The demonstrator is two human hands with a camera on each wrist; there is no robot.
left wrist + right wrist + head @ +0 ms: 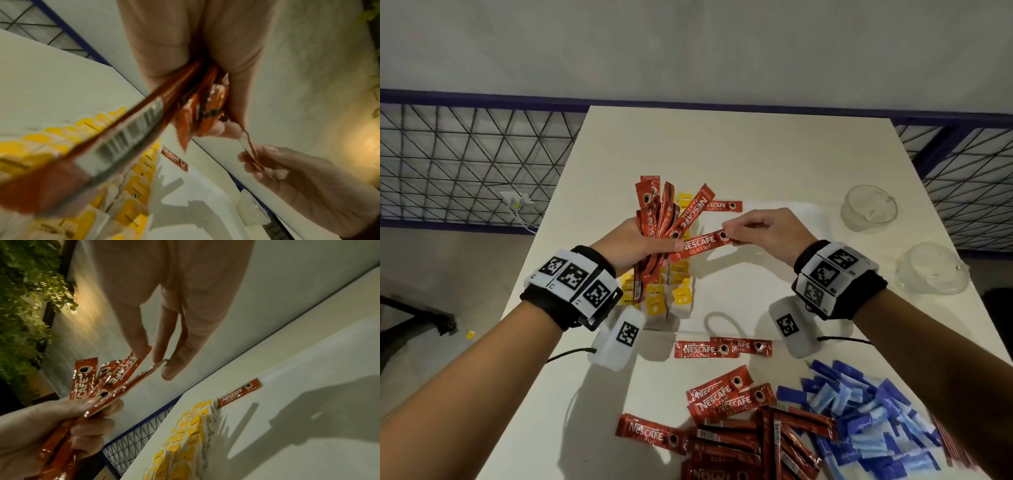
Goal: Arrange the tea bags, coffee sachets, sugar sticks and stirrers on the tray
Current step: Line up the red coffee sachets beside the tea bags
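From my remote seat I read the left hand (635,245) as a holder; its fingers are wrapped round a fanned bunch of coffee sachets (661,212), raised above the tray (753,294) so that single sticks can be drawn off one by one. The right hand (763,228) pinches the end of one sachet (703,244) between thumb and fingertips; its other end sits against the left thumb, so I judge this sachet is being pulled from the bunch to be laid down. One placed sachet (723,206) already lies flat at the far end of the tray, just beside the top of the tea bags (671,291), which run in overlapping rows along the tray's left part; that suggests a coffee row is meant to start next to them. The sugar sticks (866,418) wait in a blue heap near me on the table (722,147), beside a loose pile of spare sachets (750,435); thin red sticks at the far right edge may be the stirrers, though they are too blurred to be sure.

The head view gives the whole layout and two glass bowls (869,209) to the right; the left wrist view alone shows the barcode back of the bunch and the tea bags from below it; the right wrist view shows the pinching fingertips (141,347) and how the placed sachet touches the tea bags' far end.
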